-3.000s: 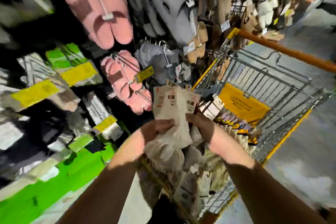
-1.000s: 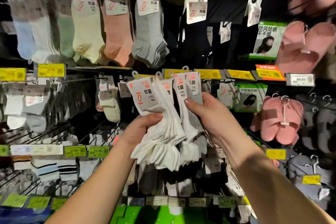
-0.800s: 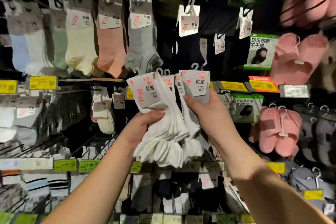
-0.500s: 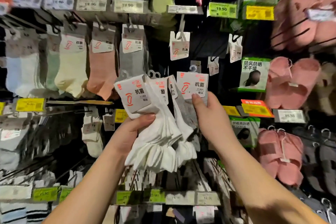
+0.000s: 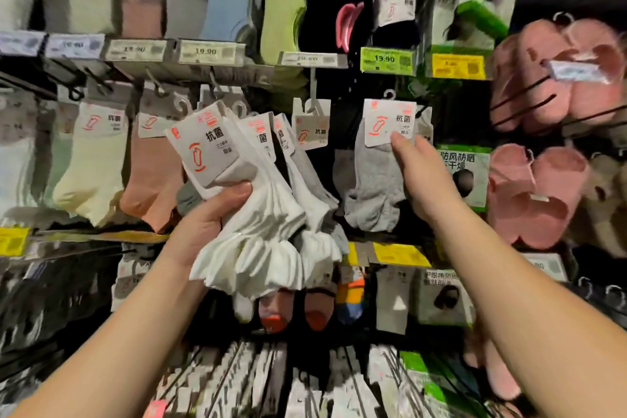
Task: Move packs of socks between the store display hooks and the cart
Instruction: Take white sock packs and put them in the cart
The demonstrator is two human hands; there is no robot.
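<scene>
Head view. Left hand (image 5: 207, 214) gripping a fanned bundle of white sock packs (image 5: 258, 214), thumb curled over the front card, fingers wrapped behind; bundle held at centre frame, cards up toward 11 o'clock, toes hanging toward 5 o'clock. Right hand (image 5: 419, 173) pinching a single grey sock pack (image 5: 376, 180) at the lower right corner of its header card (image 5: 388, 122), thumb tip on the card face, remaining fingers hidden behind the pack. Grey pack upright, long axis running 12 to 6 o'clock, its plastic hanger loop (image 5: 390, 94) topmost, at 12 o'clock from the pinching fingers. Loop apparently just below the green price tag (image 5: 388, 59); whether seated on a display hook cannot be told, the hook itself lost in dark background. Right hand plainly nearer to that position; left hand well apart at 9 o'clock, fully occupied. Judged step: hanging the grey pack, turning on loop alignment with a hook above the fingers. Cart not in view.
</scene>
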